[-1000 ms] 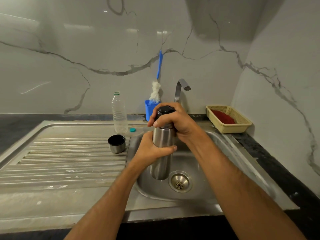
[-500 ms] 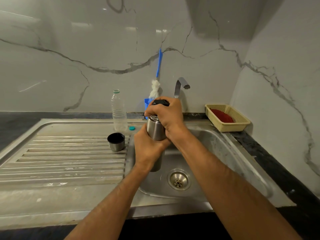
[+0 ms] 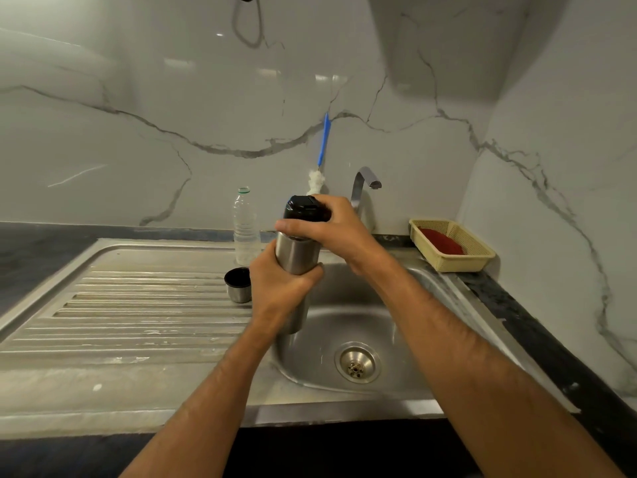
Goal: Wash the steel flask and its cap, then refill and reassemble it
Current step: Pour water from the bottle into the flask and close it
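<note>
Steel flask (image 3: 297,258) held upright above the left part of the sink basin (image 3: 386,326), near the basin's left rim. Brushed, matt silver body, cylindrical, with soft reflections; lower end showing below the left wrist. Black stopper (image 3: 305,208) sitting on its mouth, glossy, rounded at the top. Left hand (image 3: 281,288) wrapped round the middle of the body, fingers curled from behind, thumb across the front. Right hand (image 3: 331,227) closed over the stopper from the right side, index finger lying along the seam between stopper and steel neck. Whether the stopper is fully screwed down: cannot tell.

Steel cup cap (image 3: 238,284) standing apart on the ribbed drainboard (image 3: 138,305), close to the drainboard's right edge, open side up, dark inside, just left of the left hand. Clear plastic bottle (image 3: 245,227) upright behind it, near the drainboard's back edge, no lid on its neck. Bottle brush (image 3: 320,167) with blue handle and white head behind the flask, lower part hidden. Tap (image 3: 365,182) at the back edge of the basin. Drain strainer (image 3: 356,362) in the basin floor. Yellow basket (image 3: 477,251) with a red thing (image 3: 439,241) inside at the back right corner of the worktop.
</note>
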